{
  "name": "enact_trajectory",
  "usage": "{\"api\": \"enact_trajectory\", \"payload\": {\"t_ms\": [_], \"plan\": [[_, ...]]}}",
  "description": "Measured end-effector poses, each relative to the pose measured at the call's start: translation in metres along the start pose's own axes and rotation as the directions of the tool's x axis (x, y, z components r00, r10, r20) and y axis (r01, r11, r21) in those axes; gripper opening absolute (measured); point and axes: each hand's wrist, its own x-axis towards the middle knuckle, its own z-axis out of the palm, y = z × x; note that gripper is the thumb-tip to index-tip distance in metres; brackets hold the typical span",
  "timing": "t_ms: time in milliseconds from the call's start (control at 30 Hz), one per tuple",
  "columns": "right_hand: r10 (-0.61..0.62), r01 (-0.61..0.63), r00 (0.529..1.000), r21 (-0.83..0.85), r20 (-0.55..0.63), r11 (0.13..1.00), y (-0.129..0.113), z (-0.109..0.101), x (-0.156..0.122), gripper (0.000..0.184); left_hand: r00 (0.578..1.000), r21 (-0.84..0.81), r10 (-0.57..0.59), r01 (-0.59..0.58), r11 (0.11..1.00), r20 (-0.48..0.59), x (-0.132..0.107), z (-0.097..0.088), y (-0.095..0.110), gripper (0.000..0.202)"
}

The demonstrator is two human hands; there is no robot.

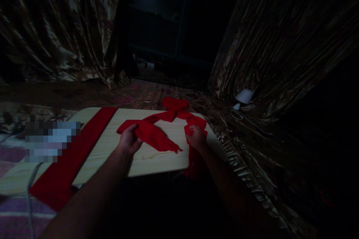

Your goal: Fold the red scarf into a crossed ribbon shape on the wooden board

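Head view, dim light. Counter [153, 162], pale wood, rounded corners; carries:
- Scarf [154, 134], red, fringed ends, 1 pc. as far as can be told. Bunched fold at far edge, middle to R; two tails run back toward the person, one per hand.
- Strip [92, 130], red, flat, laid across L part, hanging over near edge.

L hand [130, 140]: fingers gripping L tail, thumb on top, rest of fingers beneath; fringe points R, beyond fingertips, over bare wood. Contact w/ wood: can't tell.
R hand [196, 138]: fingers curled shut on R tail; cloth shows above & L of fist, fringe hangs below it at near edge.

Surroundings: cable [29, 198], near L; lamp [244, 97], white shade, far R, on floor or bedding (too dark); patterned curtains [92, 26], both sides.
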Motion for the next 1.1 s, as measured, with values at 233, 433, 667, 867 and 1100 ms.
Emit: {"api": "enact_trajectory", "payload": {"t_ms": [233,433,667,867,1100], "plan": [[0.146,-0.141,0.989,0.175,-0.019,0.974,0.009,0.027,-0.009,0.021,0.999,0.068,0.043,-0.043,0.997,0.007,-0.005,0.003,-0.001,0.041],[0.159,-0.164,0.987,0.217,0.037,0.962,0.016,0.027,-0.003,0.019,0.998,0.096,0.057,-0.057,0.994,0.001,-0.002,0.0,-0.002,0.042],[0.098,-0.134,0.97,0.153,0.223,0.979,0.012,0.018,0.002,0.037,0.998,0.087,0.069,-0.069,0.994,0.006,0.0,-0.002,-0.002,0.043],[-0.111,-0.026,0.896,0.302,0.429,0.953,0.012,-0.008,0.016,0.054,0.998,0.082,0.055,-0.055,0.995,0.0,-0.001,0.001,-0.002,0.044],[-0.148,-0.044,0.899,0.42,0.413,0.906,0.0,-0.014,0.019,0.039,0.998,0.056,0.052,-0.051,0.997,-0.022,-0.003,0.003,-0.001,0.046]]}}
